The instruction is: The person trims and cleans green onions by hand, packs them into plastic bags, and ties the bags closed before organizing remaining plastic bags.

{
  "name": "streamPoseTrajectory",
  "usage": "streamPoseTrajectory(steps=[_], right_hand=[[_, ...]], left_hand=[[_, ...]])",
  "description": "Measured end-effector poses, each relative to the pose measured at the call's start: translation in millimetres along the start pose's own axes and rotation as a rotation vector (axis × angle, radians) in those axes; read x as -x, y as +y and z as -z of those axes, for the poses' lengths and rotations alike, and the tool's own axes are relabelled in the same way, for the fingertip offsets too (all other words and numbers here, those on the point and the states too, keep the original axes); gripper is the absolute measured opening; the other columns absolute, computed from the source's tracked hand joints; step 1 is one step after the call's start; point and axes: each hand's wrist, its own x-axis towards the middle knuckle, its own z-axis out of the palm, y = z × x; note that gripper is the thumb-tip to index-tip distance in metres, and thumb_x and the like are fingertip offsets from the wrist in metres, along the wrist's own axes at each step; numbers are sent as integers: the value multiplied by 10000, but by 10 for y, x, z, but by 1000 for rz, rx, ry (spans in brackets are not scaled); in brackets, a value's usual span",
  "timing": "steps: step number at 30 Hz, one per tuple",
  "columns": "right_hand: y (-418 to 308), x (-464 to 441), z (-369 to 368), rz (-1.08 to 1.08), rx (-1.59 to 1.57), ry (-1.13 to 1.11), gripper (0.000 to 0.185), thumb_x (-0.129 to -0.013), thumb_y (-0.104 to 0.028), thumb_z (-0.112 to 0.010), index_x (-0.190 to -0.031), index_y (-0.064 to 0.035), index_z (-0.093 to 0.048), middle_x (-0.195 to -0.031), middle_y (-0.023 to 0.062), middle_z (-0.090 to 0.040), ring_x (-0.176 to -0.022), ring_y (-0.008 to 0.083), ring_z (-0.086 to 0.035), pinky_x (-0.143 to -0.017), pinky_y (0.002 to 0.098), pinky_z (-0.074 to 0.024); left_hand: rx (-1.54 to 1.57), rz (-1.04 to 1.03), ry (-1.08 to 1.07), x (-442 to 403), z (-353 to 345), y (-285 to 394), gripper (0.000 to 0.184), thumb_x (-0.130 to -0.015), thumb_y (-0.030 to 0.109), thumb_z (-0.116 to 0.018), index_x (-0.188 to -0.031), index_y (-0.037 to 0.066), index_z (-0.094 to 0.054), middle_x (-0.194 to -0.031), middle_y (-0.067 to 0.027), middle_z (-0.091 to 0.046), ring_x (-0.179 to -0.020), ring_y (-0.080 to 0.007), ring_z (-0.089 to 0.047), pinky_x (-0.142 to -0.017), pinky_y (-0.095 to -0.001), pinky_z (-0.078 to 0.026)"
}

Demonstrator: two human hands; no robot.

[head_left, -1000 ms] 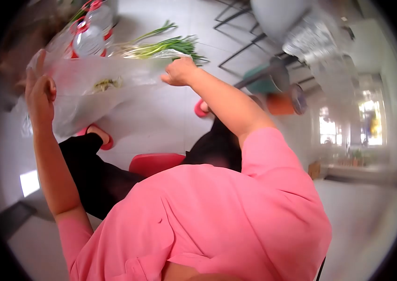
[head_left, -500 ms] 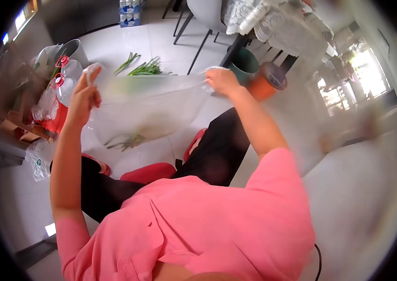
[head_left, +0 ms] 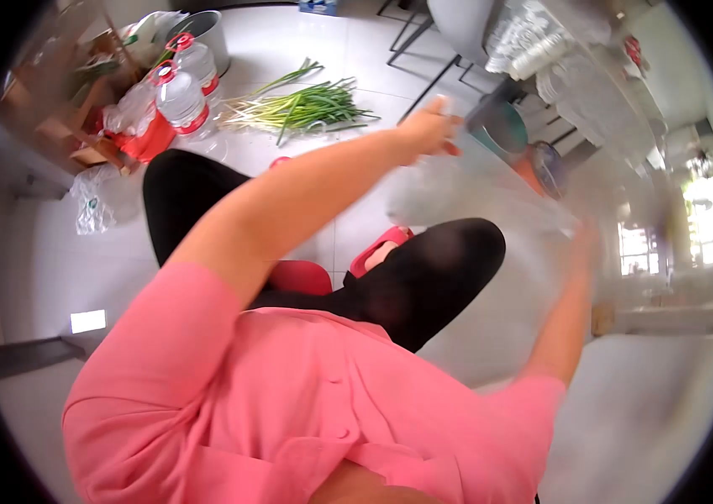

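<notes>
A translucent plastic bag [head_left: 465, 189] stretches between my two hands, blurred by motion. My left hand [head_left: 430, 130] is closed on one corner of its edge, out in front of my knees. To the right, my right hand [head_left: 583, 237] is smeared by movement, but the bag's other edge runs up to it and it appears to grip it. On the floor ahead lies a loose pile of green onions [head_left: 318, 105], touched by neither hand.
Two large water bottles [head_left: 181, 102] with red handles stand left of the pile, near a grey bucket [head_left: 207, 42] and a red bag [head_left: 148, 139]. A green bin [head_left: 501, 130], an orange bucket [head_left: 544, 168] and a chair [head_left: 461, 25] are at right. Clear plastic [head_left: 96, 202] lies far left.
Both hands have swung to the right with the plastic bag. My left arm now crosses in front of me. The view has turned, showing the whole green onion pile uncovered.
</notes>
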Motion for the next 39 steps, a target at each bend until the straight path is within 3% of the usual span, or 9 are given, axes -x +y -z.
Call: streamPoseTrajectory(steps=[5, 7, 11, 13, 21, 24, 29, 34, 39], right_hand=[[393, 39, 554, -217, 319, -39, 116, -870, -152, -498, -904, -52, -547, -849, 160, -594, -812, 350, -567, -690, 413, -445], [339, 214, 519, -149, 410, -131, 118, -863, -151, -502, -894, -49, -550, -819, 167, -595, -786, 347, -575, -667, 419, -447], [715, 877, -152, -184, 255, -673, 134, -806, -141, -527, -828, -31, -602, -830, 172, -621, -775, 329, -598, -674, 407, -460], [612, 1017, -380, -482, 41, -807, 158, -793, -164, -535, -819, -32, -619, -846, 168, -632, -774, 328, -602, -681, 406, -463], [10, 214, -374, -168, 422, -424, 183, -772, -221, -572, -786, -43, -613, -804, 162, -626, -773, 349, -604, -662, 452, -457], [-186, -100, -339, -77, 528, -490, 168, -751, -213, -587, -813, -59, -614, -831, 159, -630, -799, 356, -601, -687, 456, -462], [-47, -342, -1075, 426, 84, -418, 180, -785, -198, -507, -841, -62, -611, -917, 188, -627, -842, 404, -578, -687, 469, -458], [-2625, -1149, -1189, 454, 181, -712, 255, -805, -222, -396, -798, -51, -585, -852, 214, -594, -823, 421, -556, -681, 491, -440], [-3995, -1154, -2377, 745, -75, -824, 264, -761, -217, -440, -879, -86, -636, -868, 179, -634, -854, 365, -593, -721, 466, -461]], left_hand=[[108, -96, -239, -702, -617, -192, 687, -842, 130, -496, -1424, 181, -136, -1370, -114, -403, -1090, -279, -525, -885, -389, -421], [-267, -88, -182, -484, -797, -158, 767, -796, 101, -524, -1441, 172, -114, -1382, -149, -381, -1225, -289, -414, -984, -396, -355], [-635, 2, -256, -200, -290, -669, 709, -791, 100, -497, -1433, 149, -199, -1383, -192, -368, -1283, -304, -350, -1022, -387, -326], [-702, 141, -293, 8, 319, -772, 639, -808, 110, -502, -1403, 118, -269, -1266, -172, -470, -1111, -263, -495, -902, -354, -434], [-718, 568, 373, 999, 2943, -597, 253, -803, 194, -590, -1021, 72, -628, -811, -72, -679, -710, -209, -635, -543, -354, -518], [-708, 344, 498, 1364, 3519, -564, 324, -870, 272, -470, -1022, 13, -592, -754, -106, -673, -508, -171, -578, -426, -337, -478], [-506, 426, 685, 1845, 3562, -457, 482, -905, 435, -398, -1030, 14, -597, -903, -119, -646, -665, -181, -591, -541, -321, -491], [-550, 557, 708, 1963, 3821, -627, 557, -901, 516, -387, -1087, 27, -578, -975, -109, -616, -826, -194, -566, -694, -335, -459], [-477, 154, 751, 1887, 3649, -240, 529, -896, 468, -455, -1148, 11, -541, -1028, -77, -593, -914, -170, -574, -793, -305, -441]])
